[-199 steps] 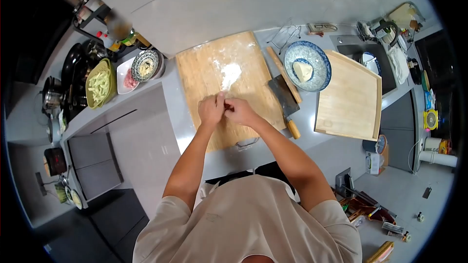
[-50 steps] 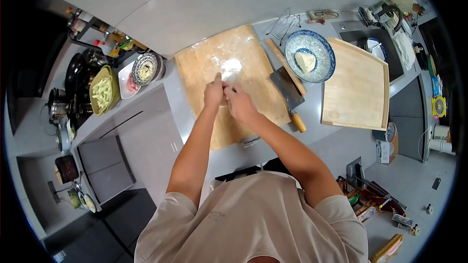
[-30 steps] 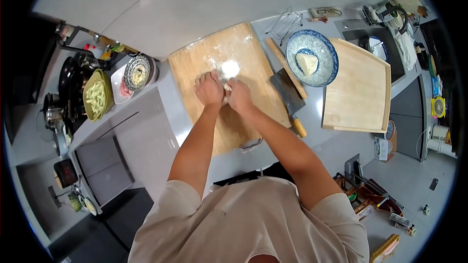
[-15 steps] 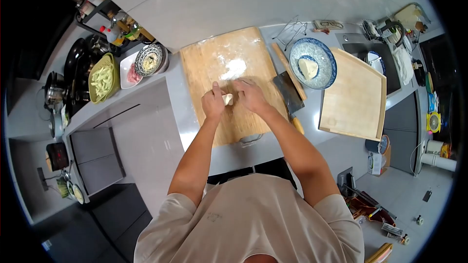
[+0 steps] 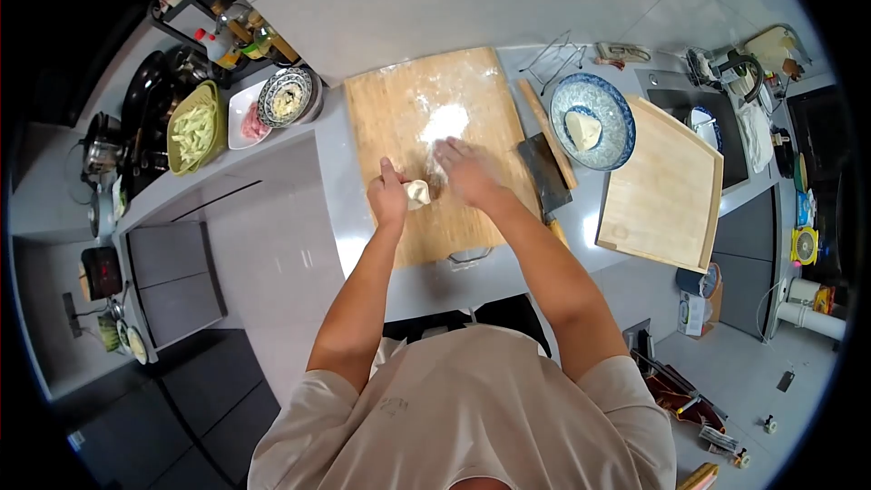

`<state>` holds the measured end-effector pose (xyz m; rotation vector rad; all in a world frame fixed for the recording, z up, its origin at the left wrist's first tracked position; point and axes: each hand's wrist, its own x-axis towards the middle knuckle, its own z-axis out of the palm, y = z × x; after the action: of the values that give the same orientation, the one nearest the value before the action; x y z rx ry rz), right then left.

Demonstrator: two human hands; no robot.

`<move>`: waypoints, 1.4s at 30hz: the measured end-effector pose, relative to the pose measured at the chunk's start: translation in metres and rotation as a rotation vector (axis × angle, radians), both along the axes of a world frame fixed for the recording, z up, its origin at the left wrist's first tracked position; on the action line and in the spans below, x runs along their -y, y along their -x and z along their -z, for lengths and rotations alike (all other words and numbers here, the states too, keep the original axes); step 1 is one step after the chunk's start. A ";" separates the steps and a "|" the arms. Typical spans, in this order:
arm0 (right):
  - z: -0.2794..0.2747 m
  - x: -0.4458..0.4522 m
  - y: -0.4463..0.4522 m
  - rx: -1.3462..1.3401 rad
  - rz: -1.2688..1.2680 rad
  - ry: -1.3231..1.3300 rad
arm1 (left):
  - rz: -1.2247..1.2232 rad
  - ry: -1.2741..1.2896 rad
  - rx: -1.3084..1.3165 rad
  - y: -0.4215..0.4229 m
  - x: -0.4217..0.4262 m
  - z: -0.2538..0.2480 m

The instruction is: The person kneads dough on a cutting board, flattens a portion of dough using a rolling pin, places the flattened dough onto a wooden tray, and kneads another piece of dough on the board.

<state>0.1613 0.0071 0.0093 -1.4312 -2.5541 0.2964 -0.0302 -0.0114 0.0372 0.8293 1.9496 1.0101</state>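
My left hand (image 5: 388,193) is closed on a small pale piece of dough (image 5: 417,194), over the lower left part of the wooden board (image 5: 381,109). To its right, my right hand (image 5: 464,171) is spread above the board, slightly blurred, with nothing visible in it. White flour (image 5: 447,121) lies just beyond my right fingertips. A cleaver (image 5: 544,172) and a rolling pin (image 5: 547,132) lie along the board's right side. Behind them, a larger dough lump (image 5: 582,131) sits in a blue and white bowl (image 5: 617,118).
A wooden tray (image 5: 660,186) lies right of the bowl, near the sink (image 5: 733,150). On the left are a patterned bowl (image 5: 288,98), a white dish of meat (image 5: 252,120) and a green basket (image 5: 198,132). A wire rack (image 5: 558,62) stands by the wall.
My hands, earlier together around the dough, have moved apart. The dough stays with my left hand, and my right hand has opened and moved right. The camera view has shifted slightly.
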 end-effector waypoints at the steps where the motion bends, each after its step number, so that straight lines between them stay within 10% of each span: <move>1: 0.002 0.003 0.001 0.023 -0.058 -0.031 | 0.000 0.004 -0.004 -0.001 0.001 -0.002; 4: -0.037 0.030 -0.011 0.067 0.037 0.113 | 0.075 0.002 -0.007 -0.007 0.002 -0.004; 11: -0.024 0.077 -0.004 -0.917 0.404 0.631 | 0.365 -0.106 -0.201 -0.036 0.030 0.010; 26: 0.001 0.035 0.009 -0.602 0.559 0.262 | 0.503 -0.204 -0.838 -0.060 -0.027 0.029; 30: -0.008 0.023 0.012 -0.501 0.508 0.300 | 0.419 -0.100 -0.443 -0.052 -0.038 0.033; 31: -0.012 0.033 0.017 -0.529 0.539 0.345 | 0.272 -0.053 0.176 -0.047 -0.047 0.036; 34: -0.040 0.070 0.016 -0.640 0.292 0.108 | 0.339 0.102 0.281 -0.035 -0.037 0.014; 42: -0.019 0.098 0.023 -0.655 0.580 0.314 | 0.579 -0.340 -0.703 -0.042 0.020 0.037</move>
<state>0.1385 -0.0913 0.0288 -1.7310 -1.5537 0.9095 0.0117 -0.0315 0.0003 2.0173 1.8840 0.7466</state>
